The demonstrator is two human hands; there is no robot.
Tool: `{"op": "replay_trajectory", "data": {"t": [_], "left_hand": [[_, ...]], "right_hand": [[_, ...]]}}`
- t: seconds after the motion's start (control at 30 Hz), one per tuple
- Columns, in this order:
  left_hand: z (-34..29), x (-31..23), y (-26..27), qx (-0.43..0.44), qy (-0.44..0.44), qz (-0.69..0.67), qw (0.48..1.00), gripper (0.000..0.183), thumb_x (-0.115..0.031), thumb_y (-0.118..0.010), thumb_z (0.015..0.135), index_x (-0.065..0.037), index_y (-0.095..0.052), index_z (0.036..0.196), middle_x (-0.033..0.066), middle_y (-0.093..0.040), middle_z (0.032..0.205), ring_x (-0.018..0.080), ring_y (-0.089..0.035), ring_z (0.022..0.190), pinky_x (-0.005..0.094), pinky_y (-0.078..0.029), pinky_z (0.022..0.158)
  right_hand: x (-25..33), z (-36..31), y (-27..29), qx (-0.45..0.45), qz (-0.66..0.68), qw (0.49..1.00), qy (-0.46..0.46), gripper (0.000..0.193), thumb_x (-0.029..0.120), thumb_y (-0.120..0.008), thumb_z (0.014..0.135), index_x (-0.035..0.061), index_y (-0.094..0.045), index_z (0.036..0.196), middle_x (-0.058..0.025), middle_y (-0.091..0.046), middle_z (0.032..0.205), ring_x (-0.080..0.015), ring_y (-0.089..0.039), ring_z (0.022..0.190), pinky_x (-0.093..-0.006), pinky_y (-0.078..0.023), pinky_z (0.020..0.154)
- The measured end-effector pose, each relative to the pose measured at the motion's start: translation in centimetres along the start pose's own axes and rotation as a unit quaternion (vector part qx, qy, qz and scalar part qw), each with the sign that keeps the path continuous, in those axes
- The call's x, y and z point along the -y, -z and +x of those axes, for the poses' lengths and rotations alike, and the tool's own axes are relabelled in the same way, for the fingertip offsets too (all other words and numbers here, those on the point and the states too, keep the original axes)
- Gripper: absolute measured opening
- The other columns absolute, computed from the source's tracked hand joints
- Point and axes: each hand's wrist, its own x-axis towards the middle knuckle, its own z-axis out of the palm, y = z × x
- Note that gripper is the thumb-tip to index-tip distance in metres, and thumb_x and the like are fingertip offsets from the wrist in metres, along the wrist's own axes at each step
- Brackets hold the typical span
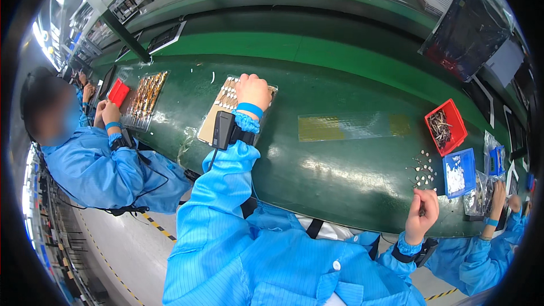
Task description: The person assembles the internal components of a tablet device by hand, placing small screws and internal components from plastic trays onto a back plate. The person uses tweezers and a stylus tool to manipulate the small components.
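My left hand (253, 92) is at the far right part of a flat tan tray (212, 132) with rows of small white-tipped pieces (226, 99). Its fingers are bunched and point down, and the tips are hidden, so what they hold cannot be seen. Lower right, my right hand (422, 218) is raised at the table's near edge with fingers curled and pinched together. Whatever is in that pinch is too small to make out. Just beyond its fingertips, several small pale parts with thin dark tails (424, 170) lie loose on the green table (340, 192).
Right of the loose parts are a red bin (460, 130) of thin metal pieces, a blue tray (460, 173) of white bits and plastic bags (479, 195). A clear strip (351, 127) lies mid-table. Co-workers sit left (96, 164) and right (481, 260); a dark panel (467, 31) hangs upper right.
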Motion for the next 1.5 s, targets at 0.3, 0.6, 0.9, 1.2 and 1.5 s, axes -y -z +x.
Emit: {"op": "replay_trajectory", "data": {"t": [0.3, 0.6, 0.9, 1.2, 1.5], "left_hand": [[-1.4, -1.8, 6.9, -0.114, -0.099, -0.416, 0.897, 0.003, -0.006, -0.061, 0.063, -0.004, -0.059, 0.065, 0.0079, -0.059, 0.081, 0.0261, -0.054, 0.079, 0.0358, -0.043, 0.07], [-8.3, -18.6, 12.4, 0.195, -0.336, -0.659, 0.644, 0.004, -0.001, -0.059, 0.068, -0.004, -0.056, 0.07, 0.0068, -0.057, 0.084, 0.0192, -0.054, 0.081, 0.0303, -0.043, 0.076], [-13.7, -29.3, 10.7, 0.164, -0.467, -0.574, 0.652, 0.009, -0.006, -0.063, 0.062, -0.006, -0.055, 0.066, 0.0074, -0.055, 0.081, 0.0275, -0.051, 0.088, 0.0375, -0.04, 0.08], [-15.1, -31.2, 9.9, 0.092, -0.515, -0.503, 0.688, 0.013, -0.007, -0.065, 0.06, -0.006, -0.054, 0.068, 0.0073, -0.052, 0.086, 0.0283, -0.049, 0.091, 0.038, -0.041, 0.077], [-14.9, -31.8, 9.4, 0.047, -0.469, -0.467, 0.749, 0.017, -0.006, -0.066, 0.06, -0.007, -0.058, 0.075, 0.0055, -0.053, 0.086, 0.0266, -0.049, 0.091, 0.0378, -0.041, 0.075]], "right_hand": [[0.3, 0.2, 1.2, -0.028, 0.047, 0.996, -0.07, 0.012, -0.009, -0.054, 0.075, -0.0025, -0.06, 0.083, -0.0093, -0.054, 0.08, -0.0159, -0.051, 0.07, -0.0221, -0.039, 0.058], [1.4, 2.1, -1.4, 0.062, 0.389, 0.881, -0.262, 0.028, -0.003, -0.06, 0.077, -0.0005, -0.056, 0.104, -0.0003, -0.06, 0.081, 0.0011, -0.04, 0.056, -0.014, -0.032, 0.05], [-2.6, -4.7, 4.2, -0.066, 0.255, 0.898, -0.352, 0.01, -0.002, -0.061, 0.077, 0.0043, -0.053, 0.077, 0.0087, -0.044, 0.062, 0.0024, -0.034, 0.052, -0.0163, -0.024, 0.045], [-4.7, -5.9, 4.9, -0.078, 0.175, 0.925, -0.328, 0.011, -0.002, -0.059, 0.074, 0.0043, -0.05, 0.076, 0.005, -0.046, 0.063, -0.0011, -0.037, 0.054, -0.0178, -0.028, 0.048], [-5.4, -4.1, 4.8, -0.057, 0.089, 0.938, -0.331, 0.013, -0.004, -0.06, 0.071, -0.0001, -0.057, 0.083, -0.0033, -0.055, 0.07, -0.0058, -0.051, 0.062, -0.0201, -0.04, 0.055]]}}
